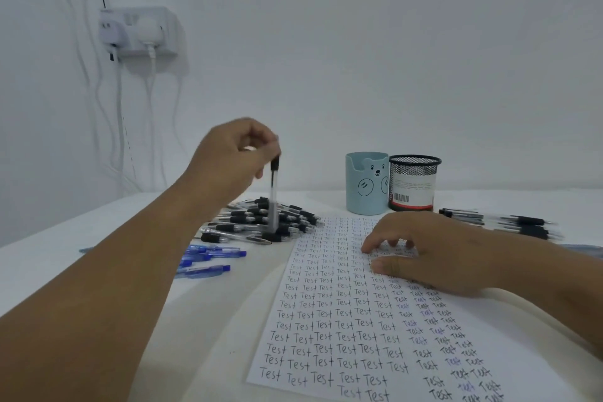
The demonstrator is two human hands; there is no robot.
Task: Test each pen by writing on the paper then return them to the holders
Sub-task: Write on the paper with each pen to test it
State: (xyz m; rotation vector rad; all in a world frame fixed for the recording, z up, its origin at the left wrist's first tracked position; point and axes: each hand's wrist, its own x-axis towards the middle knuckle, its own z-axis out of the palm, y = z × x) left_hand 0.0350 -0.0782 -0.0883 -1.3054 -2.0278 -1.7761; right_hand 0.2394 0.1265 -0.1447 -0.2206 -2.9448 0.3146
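Observation:
My left hand (233, 153) pinches a clear pen with a black cap end (273, 196) by its top. The pen hangs upright above a pile of black pens (261, 222). My right hand (424, 254) rests on the white paper (342, 320), fingers spread, holding nothing. The paper is covered with rows of the word "Test". Two holders stand behind the paper: a light blue bear cup (367, 183) and a black mesh cup (412, 183).
A few blue pens (208, 259) lie left of the paper. More black pens (509, 223) lie at the right, behind my right wrist. A wall socket with plugs and hanging cables (137, 33) is on the wall at the left.

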